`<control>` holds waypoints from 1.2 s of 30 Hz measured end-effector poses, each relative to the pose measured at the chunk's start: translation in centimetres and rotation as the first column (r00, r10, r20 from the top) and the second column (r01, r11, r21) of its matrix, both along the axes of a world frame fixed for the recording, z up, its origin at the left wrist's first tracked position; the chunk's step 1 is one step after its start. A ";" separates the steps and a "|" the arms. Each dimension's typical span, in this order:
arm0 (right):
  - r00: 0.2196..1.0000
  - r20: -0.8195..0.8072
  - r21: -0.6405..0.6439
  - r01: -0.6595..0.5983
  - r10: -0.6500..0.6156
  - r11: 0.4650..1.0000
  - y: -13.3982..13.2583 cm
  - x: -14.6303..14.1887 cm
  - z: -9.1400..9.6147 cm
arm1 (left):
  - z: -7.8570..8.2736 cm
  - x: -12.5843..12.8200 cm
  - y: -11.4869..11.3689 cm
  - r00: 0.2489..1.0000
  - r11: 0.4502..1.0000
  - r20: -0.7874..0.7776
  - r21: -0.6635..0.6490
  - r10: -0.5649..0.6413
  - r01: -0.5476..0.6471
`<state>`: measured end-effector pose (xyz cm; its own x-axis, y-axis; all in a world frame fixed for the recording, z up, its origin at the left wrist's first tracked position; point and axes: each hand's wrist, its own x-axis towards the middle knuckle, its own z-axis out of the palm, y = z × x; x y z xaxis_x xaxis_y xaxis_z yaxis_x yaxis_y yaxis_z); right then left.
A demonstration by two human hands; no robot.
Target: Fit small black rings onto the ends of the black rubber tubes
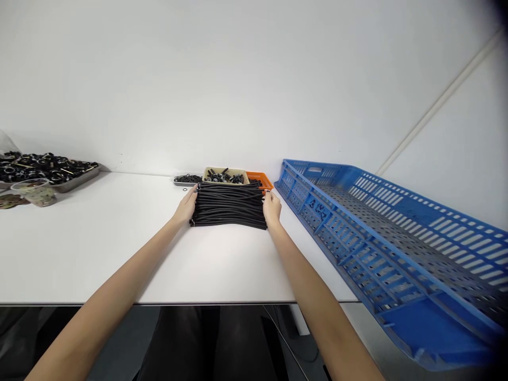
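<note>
A wide layer of thin black tubes (230, 206) lies side by side on the white table, running left to right. My left hand (186, 207) closes round their left ends, its fingertips behind the rear edge. At the opposite ends, my right hand (272, 208) has its fingers curled against the tubes. Just behind them stand a cream tray (205, 174) of small black and metal parts and an orange basket (266, 180) with black pieces. A grey tray (180, 183) holds black rings, and one loose black ring (184, 189) lies in front of it.
A long blue plastic crate (337, 222) stands along the right side, overhanging the table's front edge. At the far left are a metal tray (77, 177) heaped with black ring-shaped parts and a clear plastic cup (42, 194). A white wall (222, 84) rises behind the table (99, 254).
</note>
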<state>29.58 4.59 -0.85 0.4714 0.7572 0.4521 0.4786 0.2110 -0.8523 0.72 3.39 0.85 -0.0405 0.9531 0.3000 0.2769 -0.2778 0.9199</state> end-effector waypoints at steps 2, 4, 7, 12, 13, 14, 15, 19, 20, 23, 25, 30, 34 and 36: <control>0.999 -0.032 -0.045 0.009 -0.010 0.999 -0.4 -0.3 0.4 | -0.1 0.1 0.0 1.000 1.000 -0.016 0.024 -0.007 0.007; 0.998 -0.051 -0.047 0.022 -0.025 0.999 -0.8 -0.6 0.8 | -0.3 0.0 0.0 0.999 0.998 -0.052 0.068 0.009 -0.006; 0.994 -0.089 -0.067 0.053 -0.059 0.996 -1.0 -0.8 1.1 | -0.6 -0.2 0.3 0.991 0.988 -0.115 0.149 0.069 -0.051; 0.991 -0.104 -0.104 0.077 -0.087 0.992 -1.0 -0.9 1.3 | -0.8 -0.6 0.6 0.977 0.963 -0.155 0.250 0.146 -0.105; 0.991 -0.097 -0.099 0.079 -0.089 0.992 -1.0 -1.0 1.3 | -0.8 -0.6 0.6 0.975 0.958 -0.158 0.265 0.157 -0.111; 0.992 -0.088 -0.096 0.081 -0.090 0.992 -1.0 -1.0 1.3 | -0.7 -0.6 0.5 0.972 0.953 -0.160 0.278 0.169 -0.120; 0.993 -0.078 -0.095 0.082 -0.089 0.992 -0.9 -1.0 1.3 | -0.6 -0.7 0.5 0.970 0.949 -0.163 0.288 0.180 -0.128; 0.995 -0.059 -0.062 0.078 -0.082 0.995 -0.7 -0.9 1.0 | -0.3 -0.7 0.2 0.963 0.935 -0.166 0.322 0.213 -0.152; 0.996 -0.058 -0.044 0.068 -0.071 0.997 -0.7 -0.9 1.0 | -0.3 -0.7 0.2 0.962 0.932 -0.166 0.327 0.217 -0.154; 0.998 -0.038 -0.026 0.049 -0.050 0.998 -0.4 -0.8 0.7 | -0.3 -0.7 0.3 0.961 0.928 -0.164 0.340 0.221 -0.155; 0.997 -0.010 -0.052 0.070 -0.071 0.996 -0.3 -0.8 0.6 | -0.3 -0.7 0.2 0.960 0.927 -0.166 0.342 0.224 -0.157; 0.994 0.033 -0.078 0.111 -0.108 0.991 -0.2 -0.7 0.5 | -0.2 -0.6 0.1 0.956 0.929 -0.179 0.331 0.232 -0.163; 0.994 0.034 -0.090 0.103 -0.100 0.991 -0.1 -0.6 0.5 | -0.1 -0.6 0.0 0.954 0.932 -0.183 0.320 0.236 -0.169; 0.995 0.036 -0.109 0.099 -0.095 0.989 -0.1 -0.6 0.4 | -0.1 -0.5 0.0 0.953 0.936 -0.194 0.308 0.234 -0.167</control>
<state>29.00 4.49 -0.40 0.5323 0.7548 0.3833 0.5182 0.0676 -0.8526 0.18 3.34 0.80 -0.1217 0.8047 0.5811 0.5434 -0.4359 0.7174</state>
